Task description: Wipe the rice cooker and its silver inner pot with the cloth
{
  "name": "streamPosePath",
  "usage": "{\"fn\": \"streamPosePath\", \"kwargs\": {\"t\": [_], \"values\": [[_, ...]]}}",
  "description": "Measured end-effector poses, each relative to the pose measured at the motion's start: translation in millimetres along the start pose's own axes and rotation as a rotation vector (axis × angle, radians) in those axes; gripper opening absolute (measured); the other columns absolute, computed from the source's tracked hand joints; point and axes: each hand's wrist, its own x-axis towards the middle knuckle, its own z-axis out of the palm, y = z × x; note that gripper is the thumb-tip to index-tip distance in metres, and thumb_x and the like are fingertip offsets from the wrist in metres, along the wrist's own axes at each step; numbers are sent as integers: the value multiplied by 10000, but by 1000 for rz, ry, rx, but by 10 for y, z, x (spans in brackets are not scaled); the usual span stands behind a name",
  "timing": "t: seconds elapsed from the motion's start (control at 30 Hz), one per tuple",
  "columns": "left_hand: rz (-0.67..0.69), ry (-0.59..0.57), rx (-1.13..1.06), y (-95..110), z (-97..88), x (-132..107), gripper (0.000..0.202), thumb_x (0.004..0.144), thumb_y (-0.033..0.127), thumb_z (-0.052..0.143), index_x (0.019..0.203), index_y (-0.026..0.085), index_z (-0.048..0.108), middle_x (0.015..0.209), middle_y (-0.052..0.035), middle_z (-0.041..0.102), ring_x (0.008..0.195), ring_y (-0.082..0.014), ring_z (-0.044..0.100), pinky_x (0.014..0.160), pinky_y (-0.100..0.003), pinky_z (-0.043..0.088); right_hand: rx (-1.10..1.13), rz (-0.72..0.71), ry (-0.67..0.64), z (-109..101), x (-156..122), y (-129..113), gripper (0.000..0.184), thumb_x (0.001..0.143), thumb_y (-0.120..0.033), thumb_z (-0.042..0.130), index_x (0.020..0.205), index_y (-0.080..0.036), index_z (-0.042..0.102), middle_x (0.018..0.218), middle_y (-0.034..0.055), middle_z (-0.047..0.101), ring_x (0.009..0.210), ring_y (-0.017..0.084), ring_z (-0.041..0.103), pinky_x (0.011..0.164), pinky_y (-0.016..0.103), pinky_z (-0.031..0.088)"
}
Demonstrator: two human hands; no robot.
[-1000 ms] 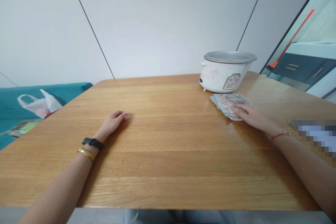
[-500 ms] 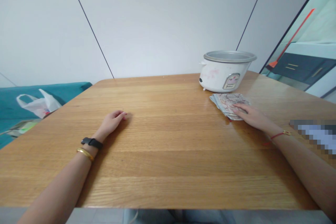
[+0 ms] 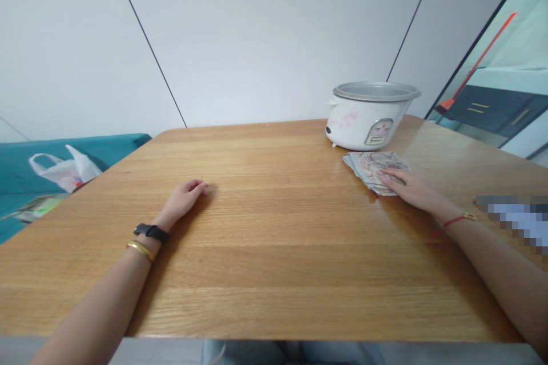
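i see nothing shifted: left hand (image 3: 184,198) loosely curled, right hand (image 3: 413,188) resting unclenched on cloth (image 3: 367,169); cooker (image 3: 362,122) hides its bottom.

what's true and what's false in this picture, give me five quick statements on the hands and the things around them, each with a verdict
1. The right hand touches the layered, grey-and-reddish patterned cloth. True.
2. The round white rice cooker with a grey rim has a lid on. False: its top is uncovered.
3. The white plastic carrier bag lies on the teal sofa. True.
4. The left hand is gripping that bag. False: it is at the light-brown wooden table, well apart from the bag.
5. The black wristband is on the left wrist. True.
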Motion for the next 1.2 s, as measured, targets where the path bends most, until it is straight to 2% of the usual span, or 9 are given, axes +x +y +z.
{"fn": "streamPosePath", "kwargs": {"t": [0.1,0.7,0.97,1.2], "values": [[-10,-3,-7,-5,-1,0,453,759,630,513,772,201,659,768,-47,679,771,-247,590,720,-343,407,46,26,-28,-34,-12,-47,703,933,-611,339,1360,-135,632,1453,146,590,1356,330,527,1181,466,367],[4,-9,3,-30,8,16,481,765,643,506,783,192,671,787,-55,698,794,-254,612,737,-347,421,67,34,-49,-53,-13,-68,738,914,-622,342,1386,-122,608,1480,147,565,1373,329,507,1191,462,344],[14,-7,15,-52,14,24,469,776,642,506,775,201,666,744,-42,675,745,-240,594,698,-337,409,54,47,-60,-129,-38,-164,733,908,-597,340,1380,-108,615,1475,161,567,1363,341,516,1183,476,358],[17,-8,32,-25,3,14,476,781,642,491,768,200,667,756,-50,682,769,-248,602,717,-344,421,50,28,-45,-99,-31,-116,696,925,-595,353,1368,-130,622,1454,156,588,1348,339,534,1163,491,384]]}}
